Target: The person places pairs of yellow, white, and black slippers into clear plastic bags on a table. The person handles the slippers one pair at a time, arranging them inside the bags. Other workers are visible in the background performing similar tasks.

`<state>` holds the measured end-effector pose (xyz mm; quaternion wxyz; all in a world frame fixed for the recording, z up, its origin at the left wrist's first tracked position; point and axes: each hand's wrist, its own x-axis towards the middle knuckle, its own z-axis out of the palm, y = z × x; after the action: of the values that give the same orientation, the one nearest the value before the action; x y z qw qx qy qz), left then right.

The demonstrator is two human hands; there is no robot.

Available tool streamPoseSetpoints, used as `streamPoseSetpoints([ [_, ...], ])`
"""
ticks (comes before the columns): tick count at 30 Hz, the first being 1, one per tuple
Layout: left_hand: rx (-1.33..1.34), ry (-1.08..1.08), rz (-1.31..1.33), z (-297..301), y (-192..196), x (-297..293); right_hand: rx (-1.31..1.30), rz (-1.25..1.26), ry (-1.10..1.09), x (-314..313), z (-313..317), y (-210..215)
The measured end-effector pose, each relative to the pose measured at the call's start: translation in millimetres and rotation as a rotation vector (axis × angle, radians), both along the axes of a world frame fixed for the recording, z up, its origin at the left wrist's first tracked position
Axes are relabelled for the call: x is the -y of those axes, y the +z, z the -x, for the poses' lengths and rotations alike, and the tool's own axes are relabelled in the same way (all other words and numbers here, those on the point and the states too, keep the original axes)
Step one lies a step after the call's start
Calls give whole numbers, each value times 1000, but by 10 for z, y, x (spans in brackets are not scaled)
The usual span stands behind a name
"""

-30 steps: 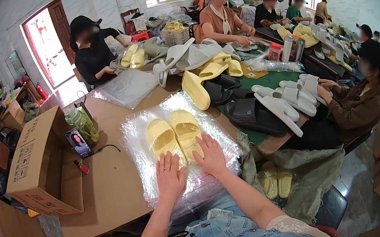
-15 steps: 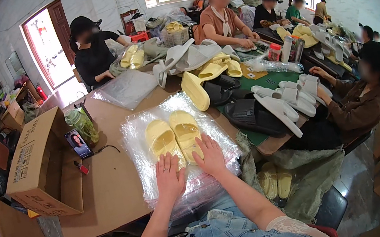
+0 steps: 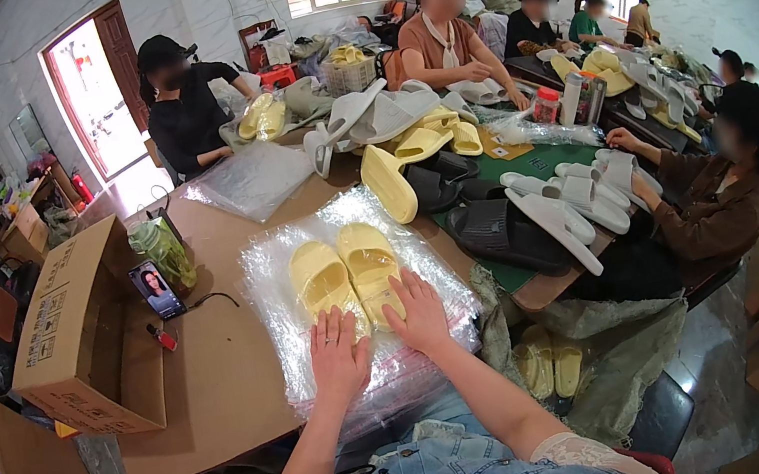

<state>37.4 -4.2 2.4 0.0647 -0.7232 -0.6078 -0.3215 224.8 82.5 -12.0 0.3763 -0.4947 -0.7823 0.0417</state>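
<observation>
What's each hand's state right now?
Left hand: open, at near end of left yellow slipper.
Right hand: open, at near end of right yellow slipper.

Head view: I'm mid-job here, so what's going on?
The person's left hand and right hand lie flat, fingers spread, at the near ends of two yellow slippers on a stack of clear plastic bags. A cardboard box stands to the left; co-workers sit around with more slippers.

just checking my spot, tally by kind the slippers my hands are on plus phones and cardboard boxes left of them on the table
Yellow slippers: 2
Phone: 1
Cardboard box: 1
Total: 4
</observation>
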Motion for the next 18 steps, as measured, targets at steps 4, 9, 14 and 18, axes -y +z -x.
streamPoseSetpoints([
  [4,16,-6,-2,-1,1,-7,11,-3,-13,-17,5,-9],
  [9,17,-10,-8,13,-1,-4,-11,24,6,-8,15,6],
  [14,25,-8,-14,14,18,10,14,-143,-3,84,55,208],
  [18,25,-4,11,-9,13,-21,28,-239,184,182,162,589],
])
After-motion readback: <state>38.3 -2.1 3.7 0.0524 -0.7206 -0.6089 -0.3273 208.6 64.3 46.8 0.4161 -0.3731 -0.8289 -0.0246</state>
